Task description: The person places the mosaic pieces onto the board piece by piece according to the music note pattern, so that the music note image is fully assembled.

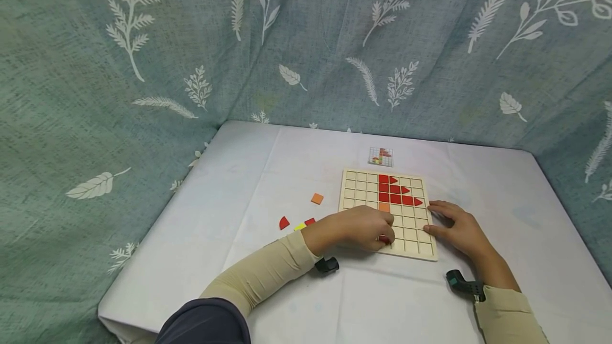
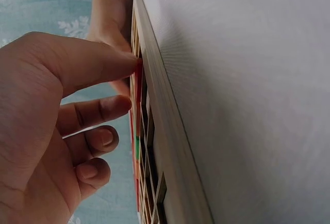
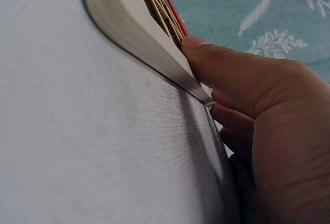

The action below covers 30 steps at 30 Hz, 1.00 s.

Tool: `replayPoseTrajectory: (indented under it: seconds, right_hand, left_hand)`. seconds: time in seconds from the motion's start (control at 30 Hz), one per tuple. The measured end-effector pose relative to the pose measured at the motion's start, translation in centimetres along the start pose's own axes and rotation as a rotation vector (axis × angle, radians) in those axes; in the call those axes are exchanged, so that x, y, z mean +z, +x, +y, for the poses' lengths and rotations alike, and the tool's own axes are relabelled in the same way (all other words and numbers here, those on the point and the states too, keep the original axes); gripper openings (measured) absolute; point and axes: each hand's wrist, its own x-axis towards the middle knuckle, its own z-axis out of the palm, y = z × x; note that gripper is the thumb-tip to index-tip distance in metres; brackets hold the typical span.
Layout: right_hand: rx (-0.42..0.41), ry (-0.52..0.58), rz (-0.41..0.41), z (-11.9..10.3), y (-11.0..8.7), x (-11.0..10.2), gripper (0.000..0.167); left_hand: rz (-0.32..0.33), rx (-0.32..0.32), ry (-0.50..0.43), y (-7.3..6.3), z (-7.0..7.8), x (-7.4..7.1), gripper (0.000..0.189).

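My left hand (image 1: 365,227) reaches across the lower left part of a wooden grid board (image 1: 412,253). It pinches a small red tile (image 2: 138,74) at the board's near edge; the thumb is on the tile, whose full outline is hidden. Against the board's right edge rests my right hand (image 1: 459,232), its thumb on the rim and its other fingers along the side. Red tiles (image 1: 394,189) fill three rows of cells in the upper part, each row ending in a point at the right. Below them lies an orange tile (image 1: 384,207). The left forearm and hand hide the lower left cells.
Left of the board lie a loose orange square (image 1: 317,198), a red quarter-round tile (image 1: 284,222), a yellow tile (image 1: 299,226) and another red tile (image 1: 310,221). A small pattern card (image 1: 381,156) lies behind the board. Patterned cloth (image 1: 306,41) hangs behind the white-covered table (image 1: 268,174).
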Motion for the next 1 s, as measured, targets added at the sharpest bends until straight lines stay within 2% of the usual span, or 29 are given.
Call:
replayPoseTrajectory:
  seconds: [0.4,0.73,1.0]
  right_hand:
    - [-0.003,0.005,-0.002,0.1,0.1,-0.1,0.077]
    - [-0.019,-0.001,-0.003,0.2,0.3,-0.2,0.076]
    - [-0.005,-0.006,-0.010,0.1,0.0,-0.1,0.076]
  left_hand:
    - [-0.005,0.000,0.023,-0.2,0.2,-0.4,0.017]
    - [0.033,0.030,0.039,-0.2,0.2,-0.1,0.014]
    - [0.027,-0.015,-0.005,-1.2,0.0,-0.6,0.019]
